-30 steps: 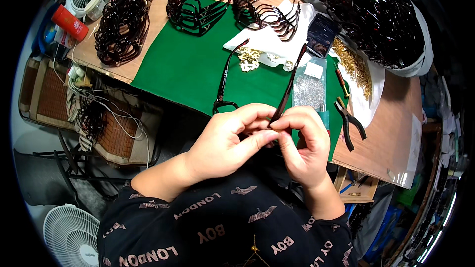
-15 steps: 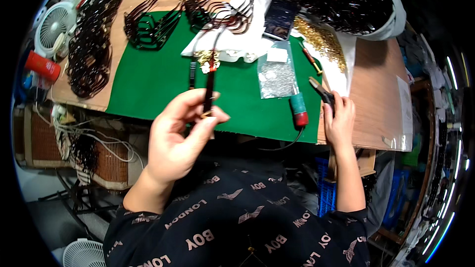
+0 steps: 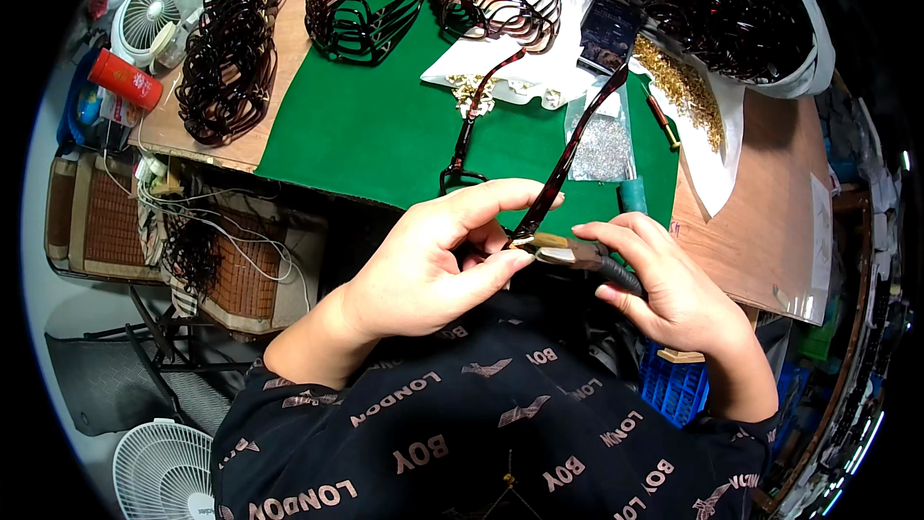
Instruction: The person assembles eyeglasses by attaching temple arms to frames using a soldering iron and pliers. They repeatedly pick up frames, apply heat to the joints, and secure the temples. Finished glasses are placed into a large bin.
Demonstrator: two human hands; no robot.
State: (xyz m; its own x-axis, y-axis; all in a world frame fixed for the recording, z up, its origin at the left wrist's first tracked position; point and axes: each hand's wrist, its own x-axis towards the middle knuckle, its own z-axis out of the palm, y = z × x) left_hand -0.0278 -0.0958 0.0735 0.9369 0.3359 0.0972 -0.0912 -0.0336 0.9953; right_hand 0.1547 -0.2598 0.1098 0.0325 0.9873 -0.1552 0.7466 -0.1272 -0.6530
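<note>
My left hand pinches a dark tortoiseshell eyeglass frame near its hinge, above the table's front edge. One temple points up and away; part of the rim and the other temple show beyond my fingers. My right hand is wrapped round a pair of pliers with dark handles. Their jaw tips meet the hinge end of the frame, beside my left thumb. Whether the jaws grip a part there I cannot tell. Behind them, the green mat covers the middle of the table.
Stacked eyeglass frames lie left and at the back. Right of the mat are gold-coloured small parts, a screwdriver and a phone. A clear bag of silver bits lies near a teal-handled tool. A large sack holds more frames.
My right hand has lifted the pliers off the table's right side and brought them left to the frame. My left hand has moved right and turned the frame. The view has shifted.
</note>
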